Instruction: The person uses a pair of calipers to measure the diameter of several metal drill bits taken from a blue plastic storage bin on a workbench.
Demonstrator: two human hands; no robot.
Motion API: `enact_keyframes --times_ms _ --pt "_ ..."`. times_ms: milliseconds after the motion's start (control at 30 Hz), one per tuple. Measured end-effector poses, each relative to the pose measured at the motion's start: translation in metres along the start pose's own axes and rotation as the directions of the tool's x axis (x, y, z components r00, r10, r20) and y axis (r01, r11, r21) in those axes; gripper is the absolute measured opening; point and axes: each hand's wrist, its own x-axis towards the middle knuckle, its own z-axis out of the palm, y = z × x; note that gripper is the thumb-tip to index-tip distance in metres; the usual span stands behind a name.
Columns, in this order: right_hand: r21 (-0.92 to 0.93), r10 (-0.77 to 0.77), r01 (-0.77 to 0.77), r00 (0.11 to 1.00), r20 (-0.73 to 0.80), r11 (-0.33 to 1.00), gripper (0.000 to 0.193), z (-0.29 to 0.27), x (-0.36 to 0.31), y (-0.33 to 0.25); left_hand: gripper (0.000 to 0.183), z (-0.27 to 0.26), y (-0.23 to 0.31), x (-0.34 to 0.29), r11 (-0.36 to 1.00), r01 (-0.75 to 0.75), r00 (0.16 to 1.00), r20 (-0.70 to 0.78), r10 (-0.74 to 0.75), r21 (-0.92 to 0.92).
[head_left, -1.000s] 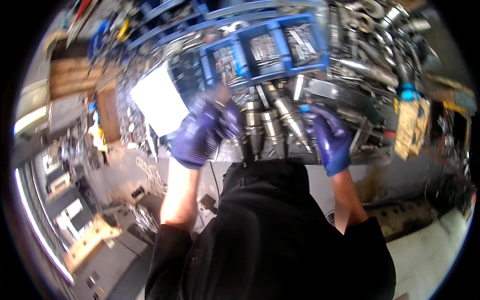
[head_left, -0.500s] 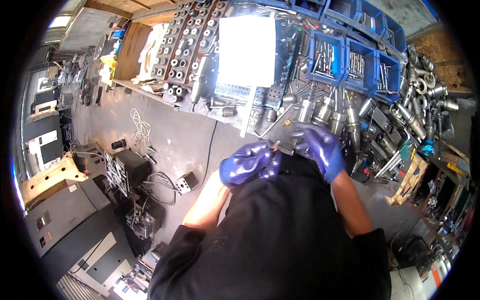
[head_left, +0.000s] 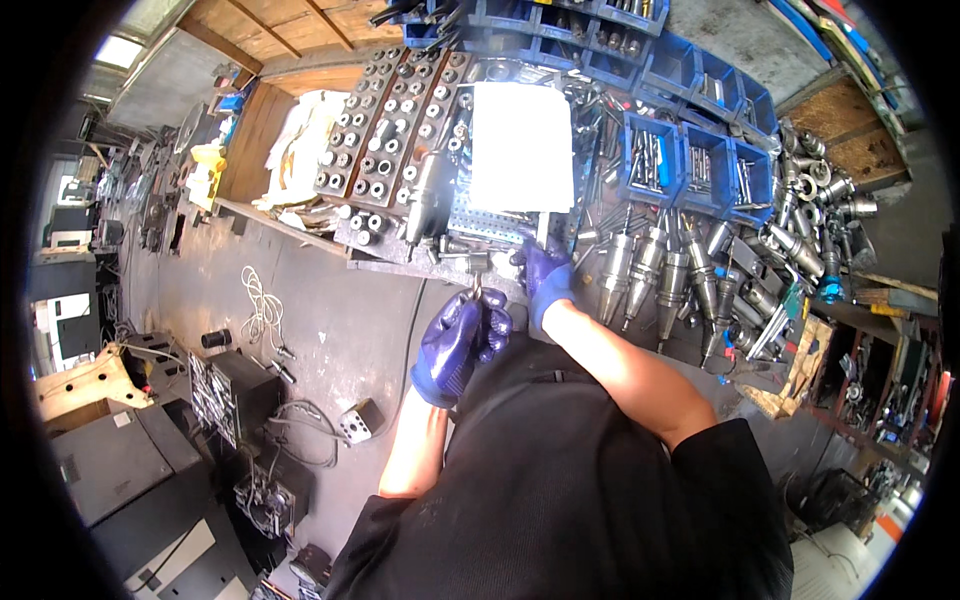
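Observation:
Both my hands wear purple-blue coated gloves. My left hand [head_left: 455,345] is closed in front of my body, near the bench edge, around a small metal piece [head_left: 478,286] whose tip sticks up from the fingers; its kind is too small to make out. My right hand [head_left: 547,275] reaches over the bench, just below a white sheet [head_left: 522,150]. It covers the lower end of a pale narrow strip [head_left: 543,226] that comes out from under the sheet. The fingers of this hand are dark and partly hidden. A short metal cylinder [head_left: 470,262] lies left of it.
Tapered tool holders [head_left: 673,290] lie along the bench to the right. Behind them stand blue bins [head_left: 682,190] with drill bits and cutters. Racks of round collets [head_left: 385,140] fill the left side. A cable [head_left: 262,305] and a metal block [head_left: 360,421] are on the floor.
My right hand has moved forward and left, from beside my body to the bench below the sheet. My left hand has shifted slightly left, still closed. The whole view has shifted.

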Motion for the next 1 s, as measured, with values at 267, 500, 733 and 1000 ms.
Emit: enact_keyframes --times_ms 267,500,733,1000 --pt "-0.065 -0.508 0.509 0.826 -0.245 0.858 0.027 -0.042 0.018 -0.006 0.035 -0.013 0.004 0.018 0.997 0.064 0.989 0.135 -0.06 -0.031" --pt "0.009 -0.642 0.656 0.741 -0.195 0.755 0.023 -0.131 0.017 -0.039 0.034 0.012 0.015 0.037 0.996 -0.064 0.958 0.276 0.078 -0.058" --pt "-0.067 -0.505 0.505 0.863 0.025 0.86 0.034 -0.178 -0.077 -0.144 0.029 0.059 0.022 0.03 0.92 -0.378 0.853 0.423 0.305 0.099" --pt "-0.152 -0.486 0.498 0.867 0.109 0.854 0.048 -0.209 -0.087 -0.141 0.024 0.095 0.024 0.015 0.734 -0.62 0.735 0.533 0.42 0.278"
